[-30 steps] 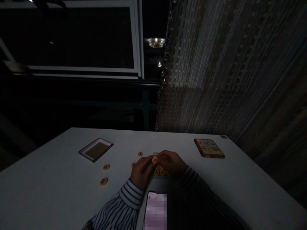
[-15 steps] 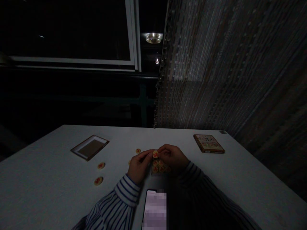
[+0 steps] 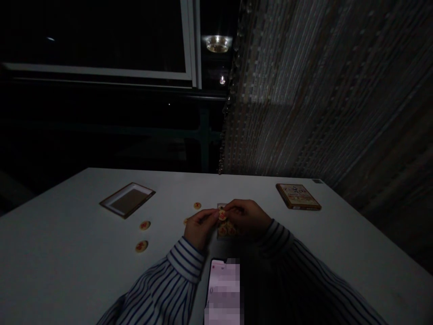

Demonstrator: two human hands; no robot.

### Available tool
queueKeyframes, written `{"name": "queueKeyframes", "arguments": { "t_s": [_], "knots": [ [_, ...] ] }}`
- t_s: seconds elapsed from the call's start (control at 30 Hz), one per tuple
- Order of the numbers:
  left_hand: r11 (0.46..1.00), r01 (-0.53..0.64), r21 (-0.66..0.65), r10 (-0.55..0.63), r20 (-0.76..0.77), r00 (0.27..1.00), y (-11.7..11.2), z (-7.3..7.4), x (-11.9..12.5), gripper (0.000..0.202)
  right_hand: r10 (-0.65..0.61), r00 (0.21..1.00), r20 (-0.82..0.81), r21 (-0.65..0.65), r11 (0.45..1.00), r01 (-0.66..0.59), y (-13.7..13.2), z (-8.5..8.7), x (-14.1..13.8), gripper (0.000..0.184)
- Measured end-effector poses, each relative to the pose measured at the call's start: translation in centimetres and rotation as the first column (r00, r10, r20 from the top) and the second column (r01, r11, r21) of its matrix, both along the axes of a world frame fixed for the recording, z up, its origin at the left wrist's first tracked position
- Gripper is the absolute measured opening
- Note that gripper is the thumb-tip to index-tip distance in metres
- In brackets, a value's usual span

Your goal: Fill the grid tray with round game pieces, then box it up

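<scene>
Between the fingertips of my left hand (image 3: 199,229) and my right hand (image 3: 249,220) is a round xiangqi piece (image 3: 222,215), pale with a red character. Both hands are closed in a pinch on it. Right below it lies a small clear tray (image 3: 219,238) with several red-marked xiangqi pieces (image 3: 222,230); my right hand hides its right side. Beyond my left hand rests a loose piece (image 3: 197,205), and another (image 3: 186,221) is partly covered by that hand. Two more pieces, an upper one (image 3: 145,225) and a lower one (image 3: 141,246), lie farther left.
An open shallow box part (image 3: 117,212) lies at the back left of the white table (image 3: 67,253). At the right is a printed box (image 3: 299,197). A lit phone (image 3: 223,289) sits between my forearms. Behind the table hang a bead curtain (image 3: 287,90) and a dark window (image 3: 101,36).
The view has tilted down slightly, so the table appears higher. Both hands and the pinched piece have moved a little toward me over the tray, whose far edge now shows.
</scene>
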State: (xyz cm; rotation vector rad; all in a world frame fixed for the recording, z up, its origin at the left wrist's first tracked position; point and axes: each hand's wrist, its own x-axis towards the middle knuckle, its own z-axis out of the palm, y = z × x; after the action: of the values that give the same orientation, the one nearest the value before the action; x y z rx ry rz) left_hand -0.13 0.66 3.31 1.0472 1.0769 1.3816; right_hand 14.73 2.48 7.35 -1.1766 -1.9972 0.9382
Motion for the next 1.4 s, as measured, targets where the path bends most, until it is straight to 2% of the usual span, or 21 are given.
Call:
{"name": "queueKeyframes", "arguments": {
  "t_s": [0.23,0.43,0.7,0.87,1.17,1.4],
  "knots": [
    [1.0,0.012,-0.021,-0.01,0.074,0.997,0.0,-0.2,0.1,0.026,0.056,0.99,0.129,0.036,0.997,-0.062,0.4,1.1,0.4,0.023],
    [1.0,-0.024,0.017,0.023,0.091,0.996,0.2,-0.5,-0.2,0.025,0.075,0.995,0.06,0.026,0.997,-0.077,0.5,0.2,0.2,0.025],
    [0.999,-0.035,-0.04,0.042,0.186,0.982,-0.2,0.0,-0.1,0.022,0.11,0.993,-0.046,-0.024,0.993,-0.111,0.4,-0.3,-0.1,0.028],
    [0.999,-0.015,-0.036,0.021,0.17,0.985,-0.3,0.0,-0.2,0.022,0.118,0.989,-0.094,-0.063,0.99,-0.124,0.4,-0.3,-0.2,0.028],
    [0.998,-0.041,-0.044,0.046,0.127,0.991,-0.6,0.3,-0.2,0.023,0.108,0.994,-0.02,-0.017,0.994,-0.109,0.7,-0.6,-0.1,0.025],
    [0.997,-0.052,-0.054,0.056,0.085,0.995,-0.5,0.0,-0.2,0.023,0.128,0.992,-0.004,-0.029,0.991,-0.128,0.7,-0.6,0.0,0.029]
  ]
}}
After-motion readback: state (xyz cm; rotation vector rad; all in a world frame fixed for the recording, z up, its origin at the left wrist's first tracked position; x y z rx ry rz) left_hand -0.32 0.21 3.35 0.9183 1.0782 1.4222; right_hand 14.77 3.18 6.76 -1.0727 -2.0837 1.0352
